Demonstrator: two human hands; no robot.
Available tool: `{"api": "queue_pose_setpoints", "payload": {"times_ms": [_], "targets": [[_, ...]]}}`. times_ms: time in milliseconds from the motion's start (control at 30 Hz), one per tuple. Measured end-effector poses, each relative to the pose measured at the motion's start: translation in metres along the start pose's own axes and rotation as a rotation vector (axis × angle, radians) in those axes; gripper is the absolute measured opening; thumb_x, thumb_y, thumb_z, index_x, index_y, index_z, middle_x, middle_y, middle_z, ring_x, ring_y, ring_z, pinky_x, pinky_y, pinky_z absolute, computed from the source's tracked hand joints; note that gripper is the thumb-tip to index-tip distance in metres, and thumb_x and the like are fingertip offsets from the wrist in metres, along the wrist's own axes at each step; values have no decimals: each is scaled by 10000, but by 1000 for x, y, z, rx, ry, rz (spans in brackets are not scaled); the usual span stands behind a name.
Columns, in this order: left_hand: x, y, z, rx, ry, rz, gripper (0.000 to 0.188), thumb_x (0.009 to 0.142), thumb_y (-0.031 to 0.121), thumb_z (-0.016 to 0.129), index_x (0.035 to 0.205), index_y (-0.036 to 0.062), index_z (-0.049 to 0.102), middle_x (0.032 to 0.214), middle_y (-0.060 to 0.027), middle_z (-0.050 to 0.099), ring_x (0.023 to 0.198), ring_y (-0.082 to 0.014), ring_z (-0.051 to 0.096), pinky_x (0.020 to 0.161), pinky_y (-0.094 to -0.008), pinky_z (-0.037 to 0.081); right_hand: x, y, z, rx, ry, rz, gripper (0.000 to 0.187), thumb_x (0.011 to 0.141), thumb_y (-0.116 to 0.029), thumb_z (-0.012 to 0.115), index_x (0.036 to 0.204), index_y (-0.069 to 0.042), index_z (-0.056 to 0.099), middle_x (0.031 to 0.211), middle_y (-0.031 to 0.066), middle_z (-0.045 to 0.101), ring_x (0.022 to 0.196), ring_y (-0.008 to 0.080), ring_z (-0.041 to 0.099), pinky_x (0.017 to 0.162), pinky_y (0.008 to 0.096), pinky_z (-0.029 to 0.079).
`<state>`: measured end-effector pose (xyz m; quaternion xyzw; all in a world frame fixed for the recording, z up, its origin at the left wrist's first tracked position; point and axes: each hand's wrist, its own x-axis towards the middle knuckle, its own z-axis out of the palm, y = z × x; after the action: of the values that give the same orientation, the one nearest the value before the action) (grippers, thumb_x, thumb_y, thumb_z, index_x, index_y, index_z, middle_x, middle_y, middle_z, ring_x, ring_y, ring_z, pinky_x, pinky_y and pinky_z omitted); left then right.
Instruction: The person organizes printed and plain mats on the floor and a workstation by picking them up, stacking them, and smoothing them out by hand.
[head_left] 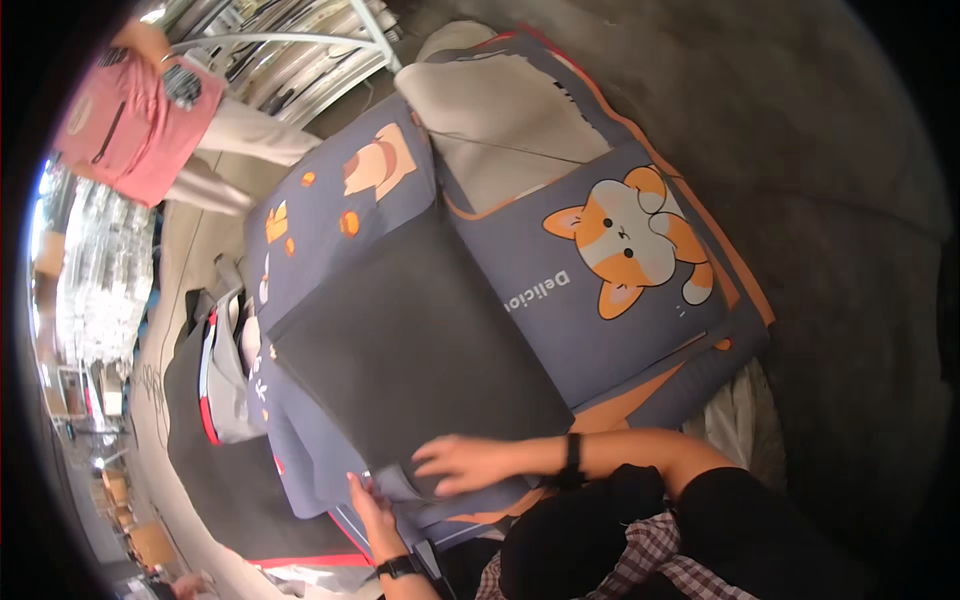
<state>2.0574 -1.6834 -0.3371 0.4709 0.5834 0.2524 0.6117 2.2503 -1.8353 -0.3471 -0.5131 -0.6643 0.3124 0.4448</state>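
Observation:
A grey-blue floor mat is partly folded over, its plain dark backing (pixel 430 340) facing up in front of me. My left hand (pixel 375 515) is at the near-left edge of this fold, its fingers closed on the mat's edge, with the fingertips partly hidden. Over the near part of the backing my right hand (pixel 465 465) is open, fingers spread and slightly blurred, next to a small turned-up grey flap (pixel 400 485). Beneath and beyond lie more mats, one with an orange-and-white cartoon dog (pixel 630 240).
A plain beige backing piece (pixel 510 120) lies on the far mats. To the left are a black mat with a red edge (pixel 270 500) and a whitish folded piece (pixel 235 390). A person in a pink top (pixel 140 125) stands far left, near a metal rack (pixel 290 60).

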Motion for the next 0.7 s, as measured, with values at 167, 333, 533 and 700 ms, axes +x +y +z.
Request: {"api": "queue_pose_setpoints", "payload": {"times_ms": [167, 333, 533, 700], "targets": [[-1, -13, 40, 645, 283, 436, 437, 780, 99, 547, 1188, -3, 429, 1242, -170, 392, 1135, -276, 383, 955, -377, 302, -214, 98, -164, -95, 1180, 818, 272, 721, -13, 543, 991, 7, 519, 977, 162, 528, 919, 288, 515, 802, 360, 417], [-35, -22, 144, 1129, -137, 1040, 507, 671, 67, 572, 1163, 23, 454, 1258, -192, 381, 1138, -370, 373, 965, -454, 275, -392, 130, -209, -922, 964, 1593, 560, 723, -315, 656, 1148, -1, 470, 1162, 177, 454, 1085, 317, 444, 890, 377, 376], [-58, -44, 192, 1227, -437, 991, 527, 720, -5, 446, 1243, 35, 393, 1357, -151, 300, 1225, -326, 321, 993, -469, 259, -426, 134, -207, -492, 1042, 1441, 576, 731, -431, 628, 1118, -17, 522, 1211, 176, 439, 1118, 290, 438, 902, 362, 384], [-60, -50, 182, 1293, -461, 969, 543, 756, 12, 439, 1290, 59, 355, 1375, -150, 276, 1256, -317, 287, 1010, -443, 249, -408, 115, -206, -701, 1049, 1490, 579, 721, -374, 659, 1117, 24, 519, 1169, 160, 481, 977, 247, 529, 832, 316, 415]]}}
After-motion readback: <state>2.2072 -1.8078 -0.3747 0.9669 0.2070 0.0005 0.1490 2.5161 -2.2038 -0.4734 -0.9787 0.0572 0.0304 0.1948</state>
